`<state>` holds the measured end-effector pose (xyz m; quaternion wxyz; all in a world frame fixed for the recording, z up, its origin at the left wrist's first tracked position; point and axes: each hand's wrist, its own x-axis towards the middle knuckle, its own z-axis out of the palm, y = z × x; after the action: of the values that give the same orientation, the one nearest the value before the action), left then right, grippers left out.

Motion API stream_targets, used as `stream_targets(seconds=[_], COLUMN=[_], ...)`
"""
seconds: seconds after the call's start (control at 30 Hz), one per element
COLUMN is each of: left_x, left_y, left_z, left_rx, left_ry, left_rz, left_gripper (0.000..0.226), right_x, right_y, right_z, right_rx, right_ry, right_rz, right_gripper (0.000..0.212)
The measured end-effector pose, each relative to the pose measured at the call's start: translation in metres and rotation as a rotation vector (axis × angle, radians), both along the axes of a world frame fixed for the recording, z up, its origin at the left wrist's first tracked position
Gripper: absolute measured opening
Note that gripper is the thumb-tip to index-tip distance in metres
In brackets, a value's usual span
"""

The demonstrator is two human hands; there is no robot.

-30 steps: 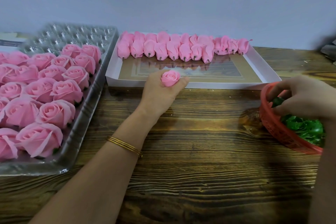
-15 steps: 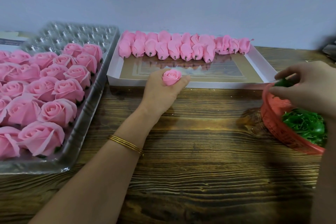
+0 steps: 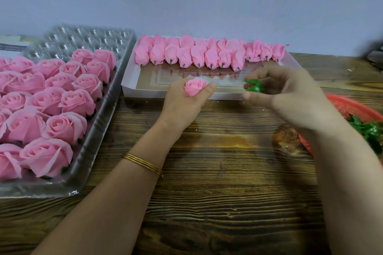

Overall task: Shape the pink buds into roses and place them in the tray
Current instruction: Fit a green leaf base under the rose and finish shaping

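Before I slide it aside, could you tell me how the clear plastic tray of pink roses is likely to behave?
The clear thin moulded plastic tray would probably flex if lifted by one edge. Loaded with many pink petalled roses, it likely weighs little. It should slide readily on the glossy wooden table.

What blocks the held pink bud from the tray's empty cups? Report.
Nothing visible: from the left hand, the small pink rosebud has open air to the empty far cups of the clear plastic tray.
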<state>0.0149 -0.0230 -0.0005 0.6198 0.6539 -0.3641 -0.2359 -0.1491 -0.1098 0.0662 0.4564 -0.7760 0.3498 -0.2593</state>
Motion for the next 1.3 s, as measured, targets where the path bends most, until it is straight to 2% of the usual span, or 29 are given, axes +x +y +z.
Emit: stream_targets(seconds=[0.07,0.2,0.37,0.53,0.7,0.93,1.07,1.3], left_x=[0.000,0.001,0.004,0.004,0.005,0.000,-0.001,-0.001], left_y=[0.000,-0.001,-0.002,-0.003,-0.003,-0.002,-0.002,-0.003], left_z=[0.000,0.000,-0.002,-0.001,0.002,0.005,0.007,0.007], left_rx=[-0.005,0.012,-0.033,-0.079,-0.081,-0.095,-0.097,-0.133], left_ry=[-0.005,-0.020,0.057,0.118,0.210,0.176,0.228,0.355], left_rz=[0.002,0.013,0.007,0.004,0.006,-0.006,-0.016,-0.057], left_gripper=[0.037,0.032,0.031,0.033,0.035,0.048,0.050,0.047], right_x=[0.008,0.020,0.028,0.035,0.041,0.046,0.050,0.055], right_y=[0.004,0.008,0.013,0.018,0.020,0.026,0.029,0.035], right_z=[-0.007,-0.023,-0.039,-0.048,-0.056,-0.059,-0.064,-0.067], right_rx=[0.079,0.200,0.306,0.407,0.425,0.388,0.391,0.244], right_ry=[-0.025,-0.072,-0.103,-0.116,-0.144,-0.170,-0.195,-0.159], right_rz=[0.036,0.051,0.074,0.044,0.062,0.096,0.075,0.015], right_gripper=[0.026,0.027,0.022,0.030,0.032,0.027,0.031,0.035])
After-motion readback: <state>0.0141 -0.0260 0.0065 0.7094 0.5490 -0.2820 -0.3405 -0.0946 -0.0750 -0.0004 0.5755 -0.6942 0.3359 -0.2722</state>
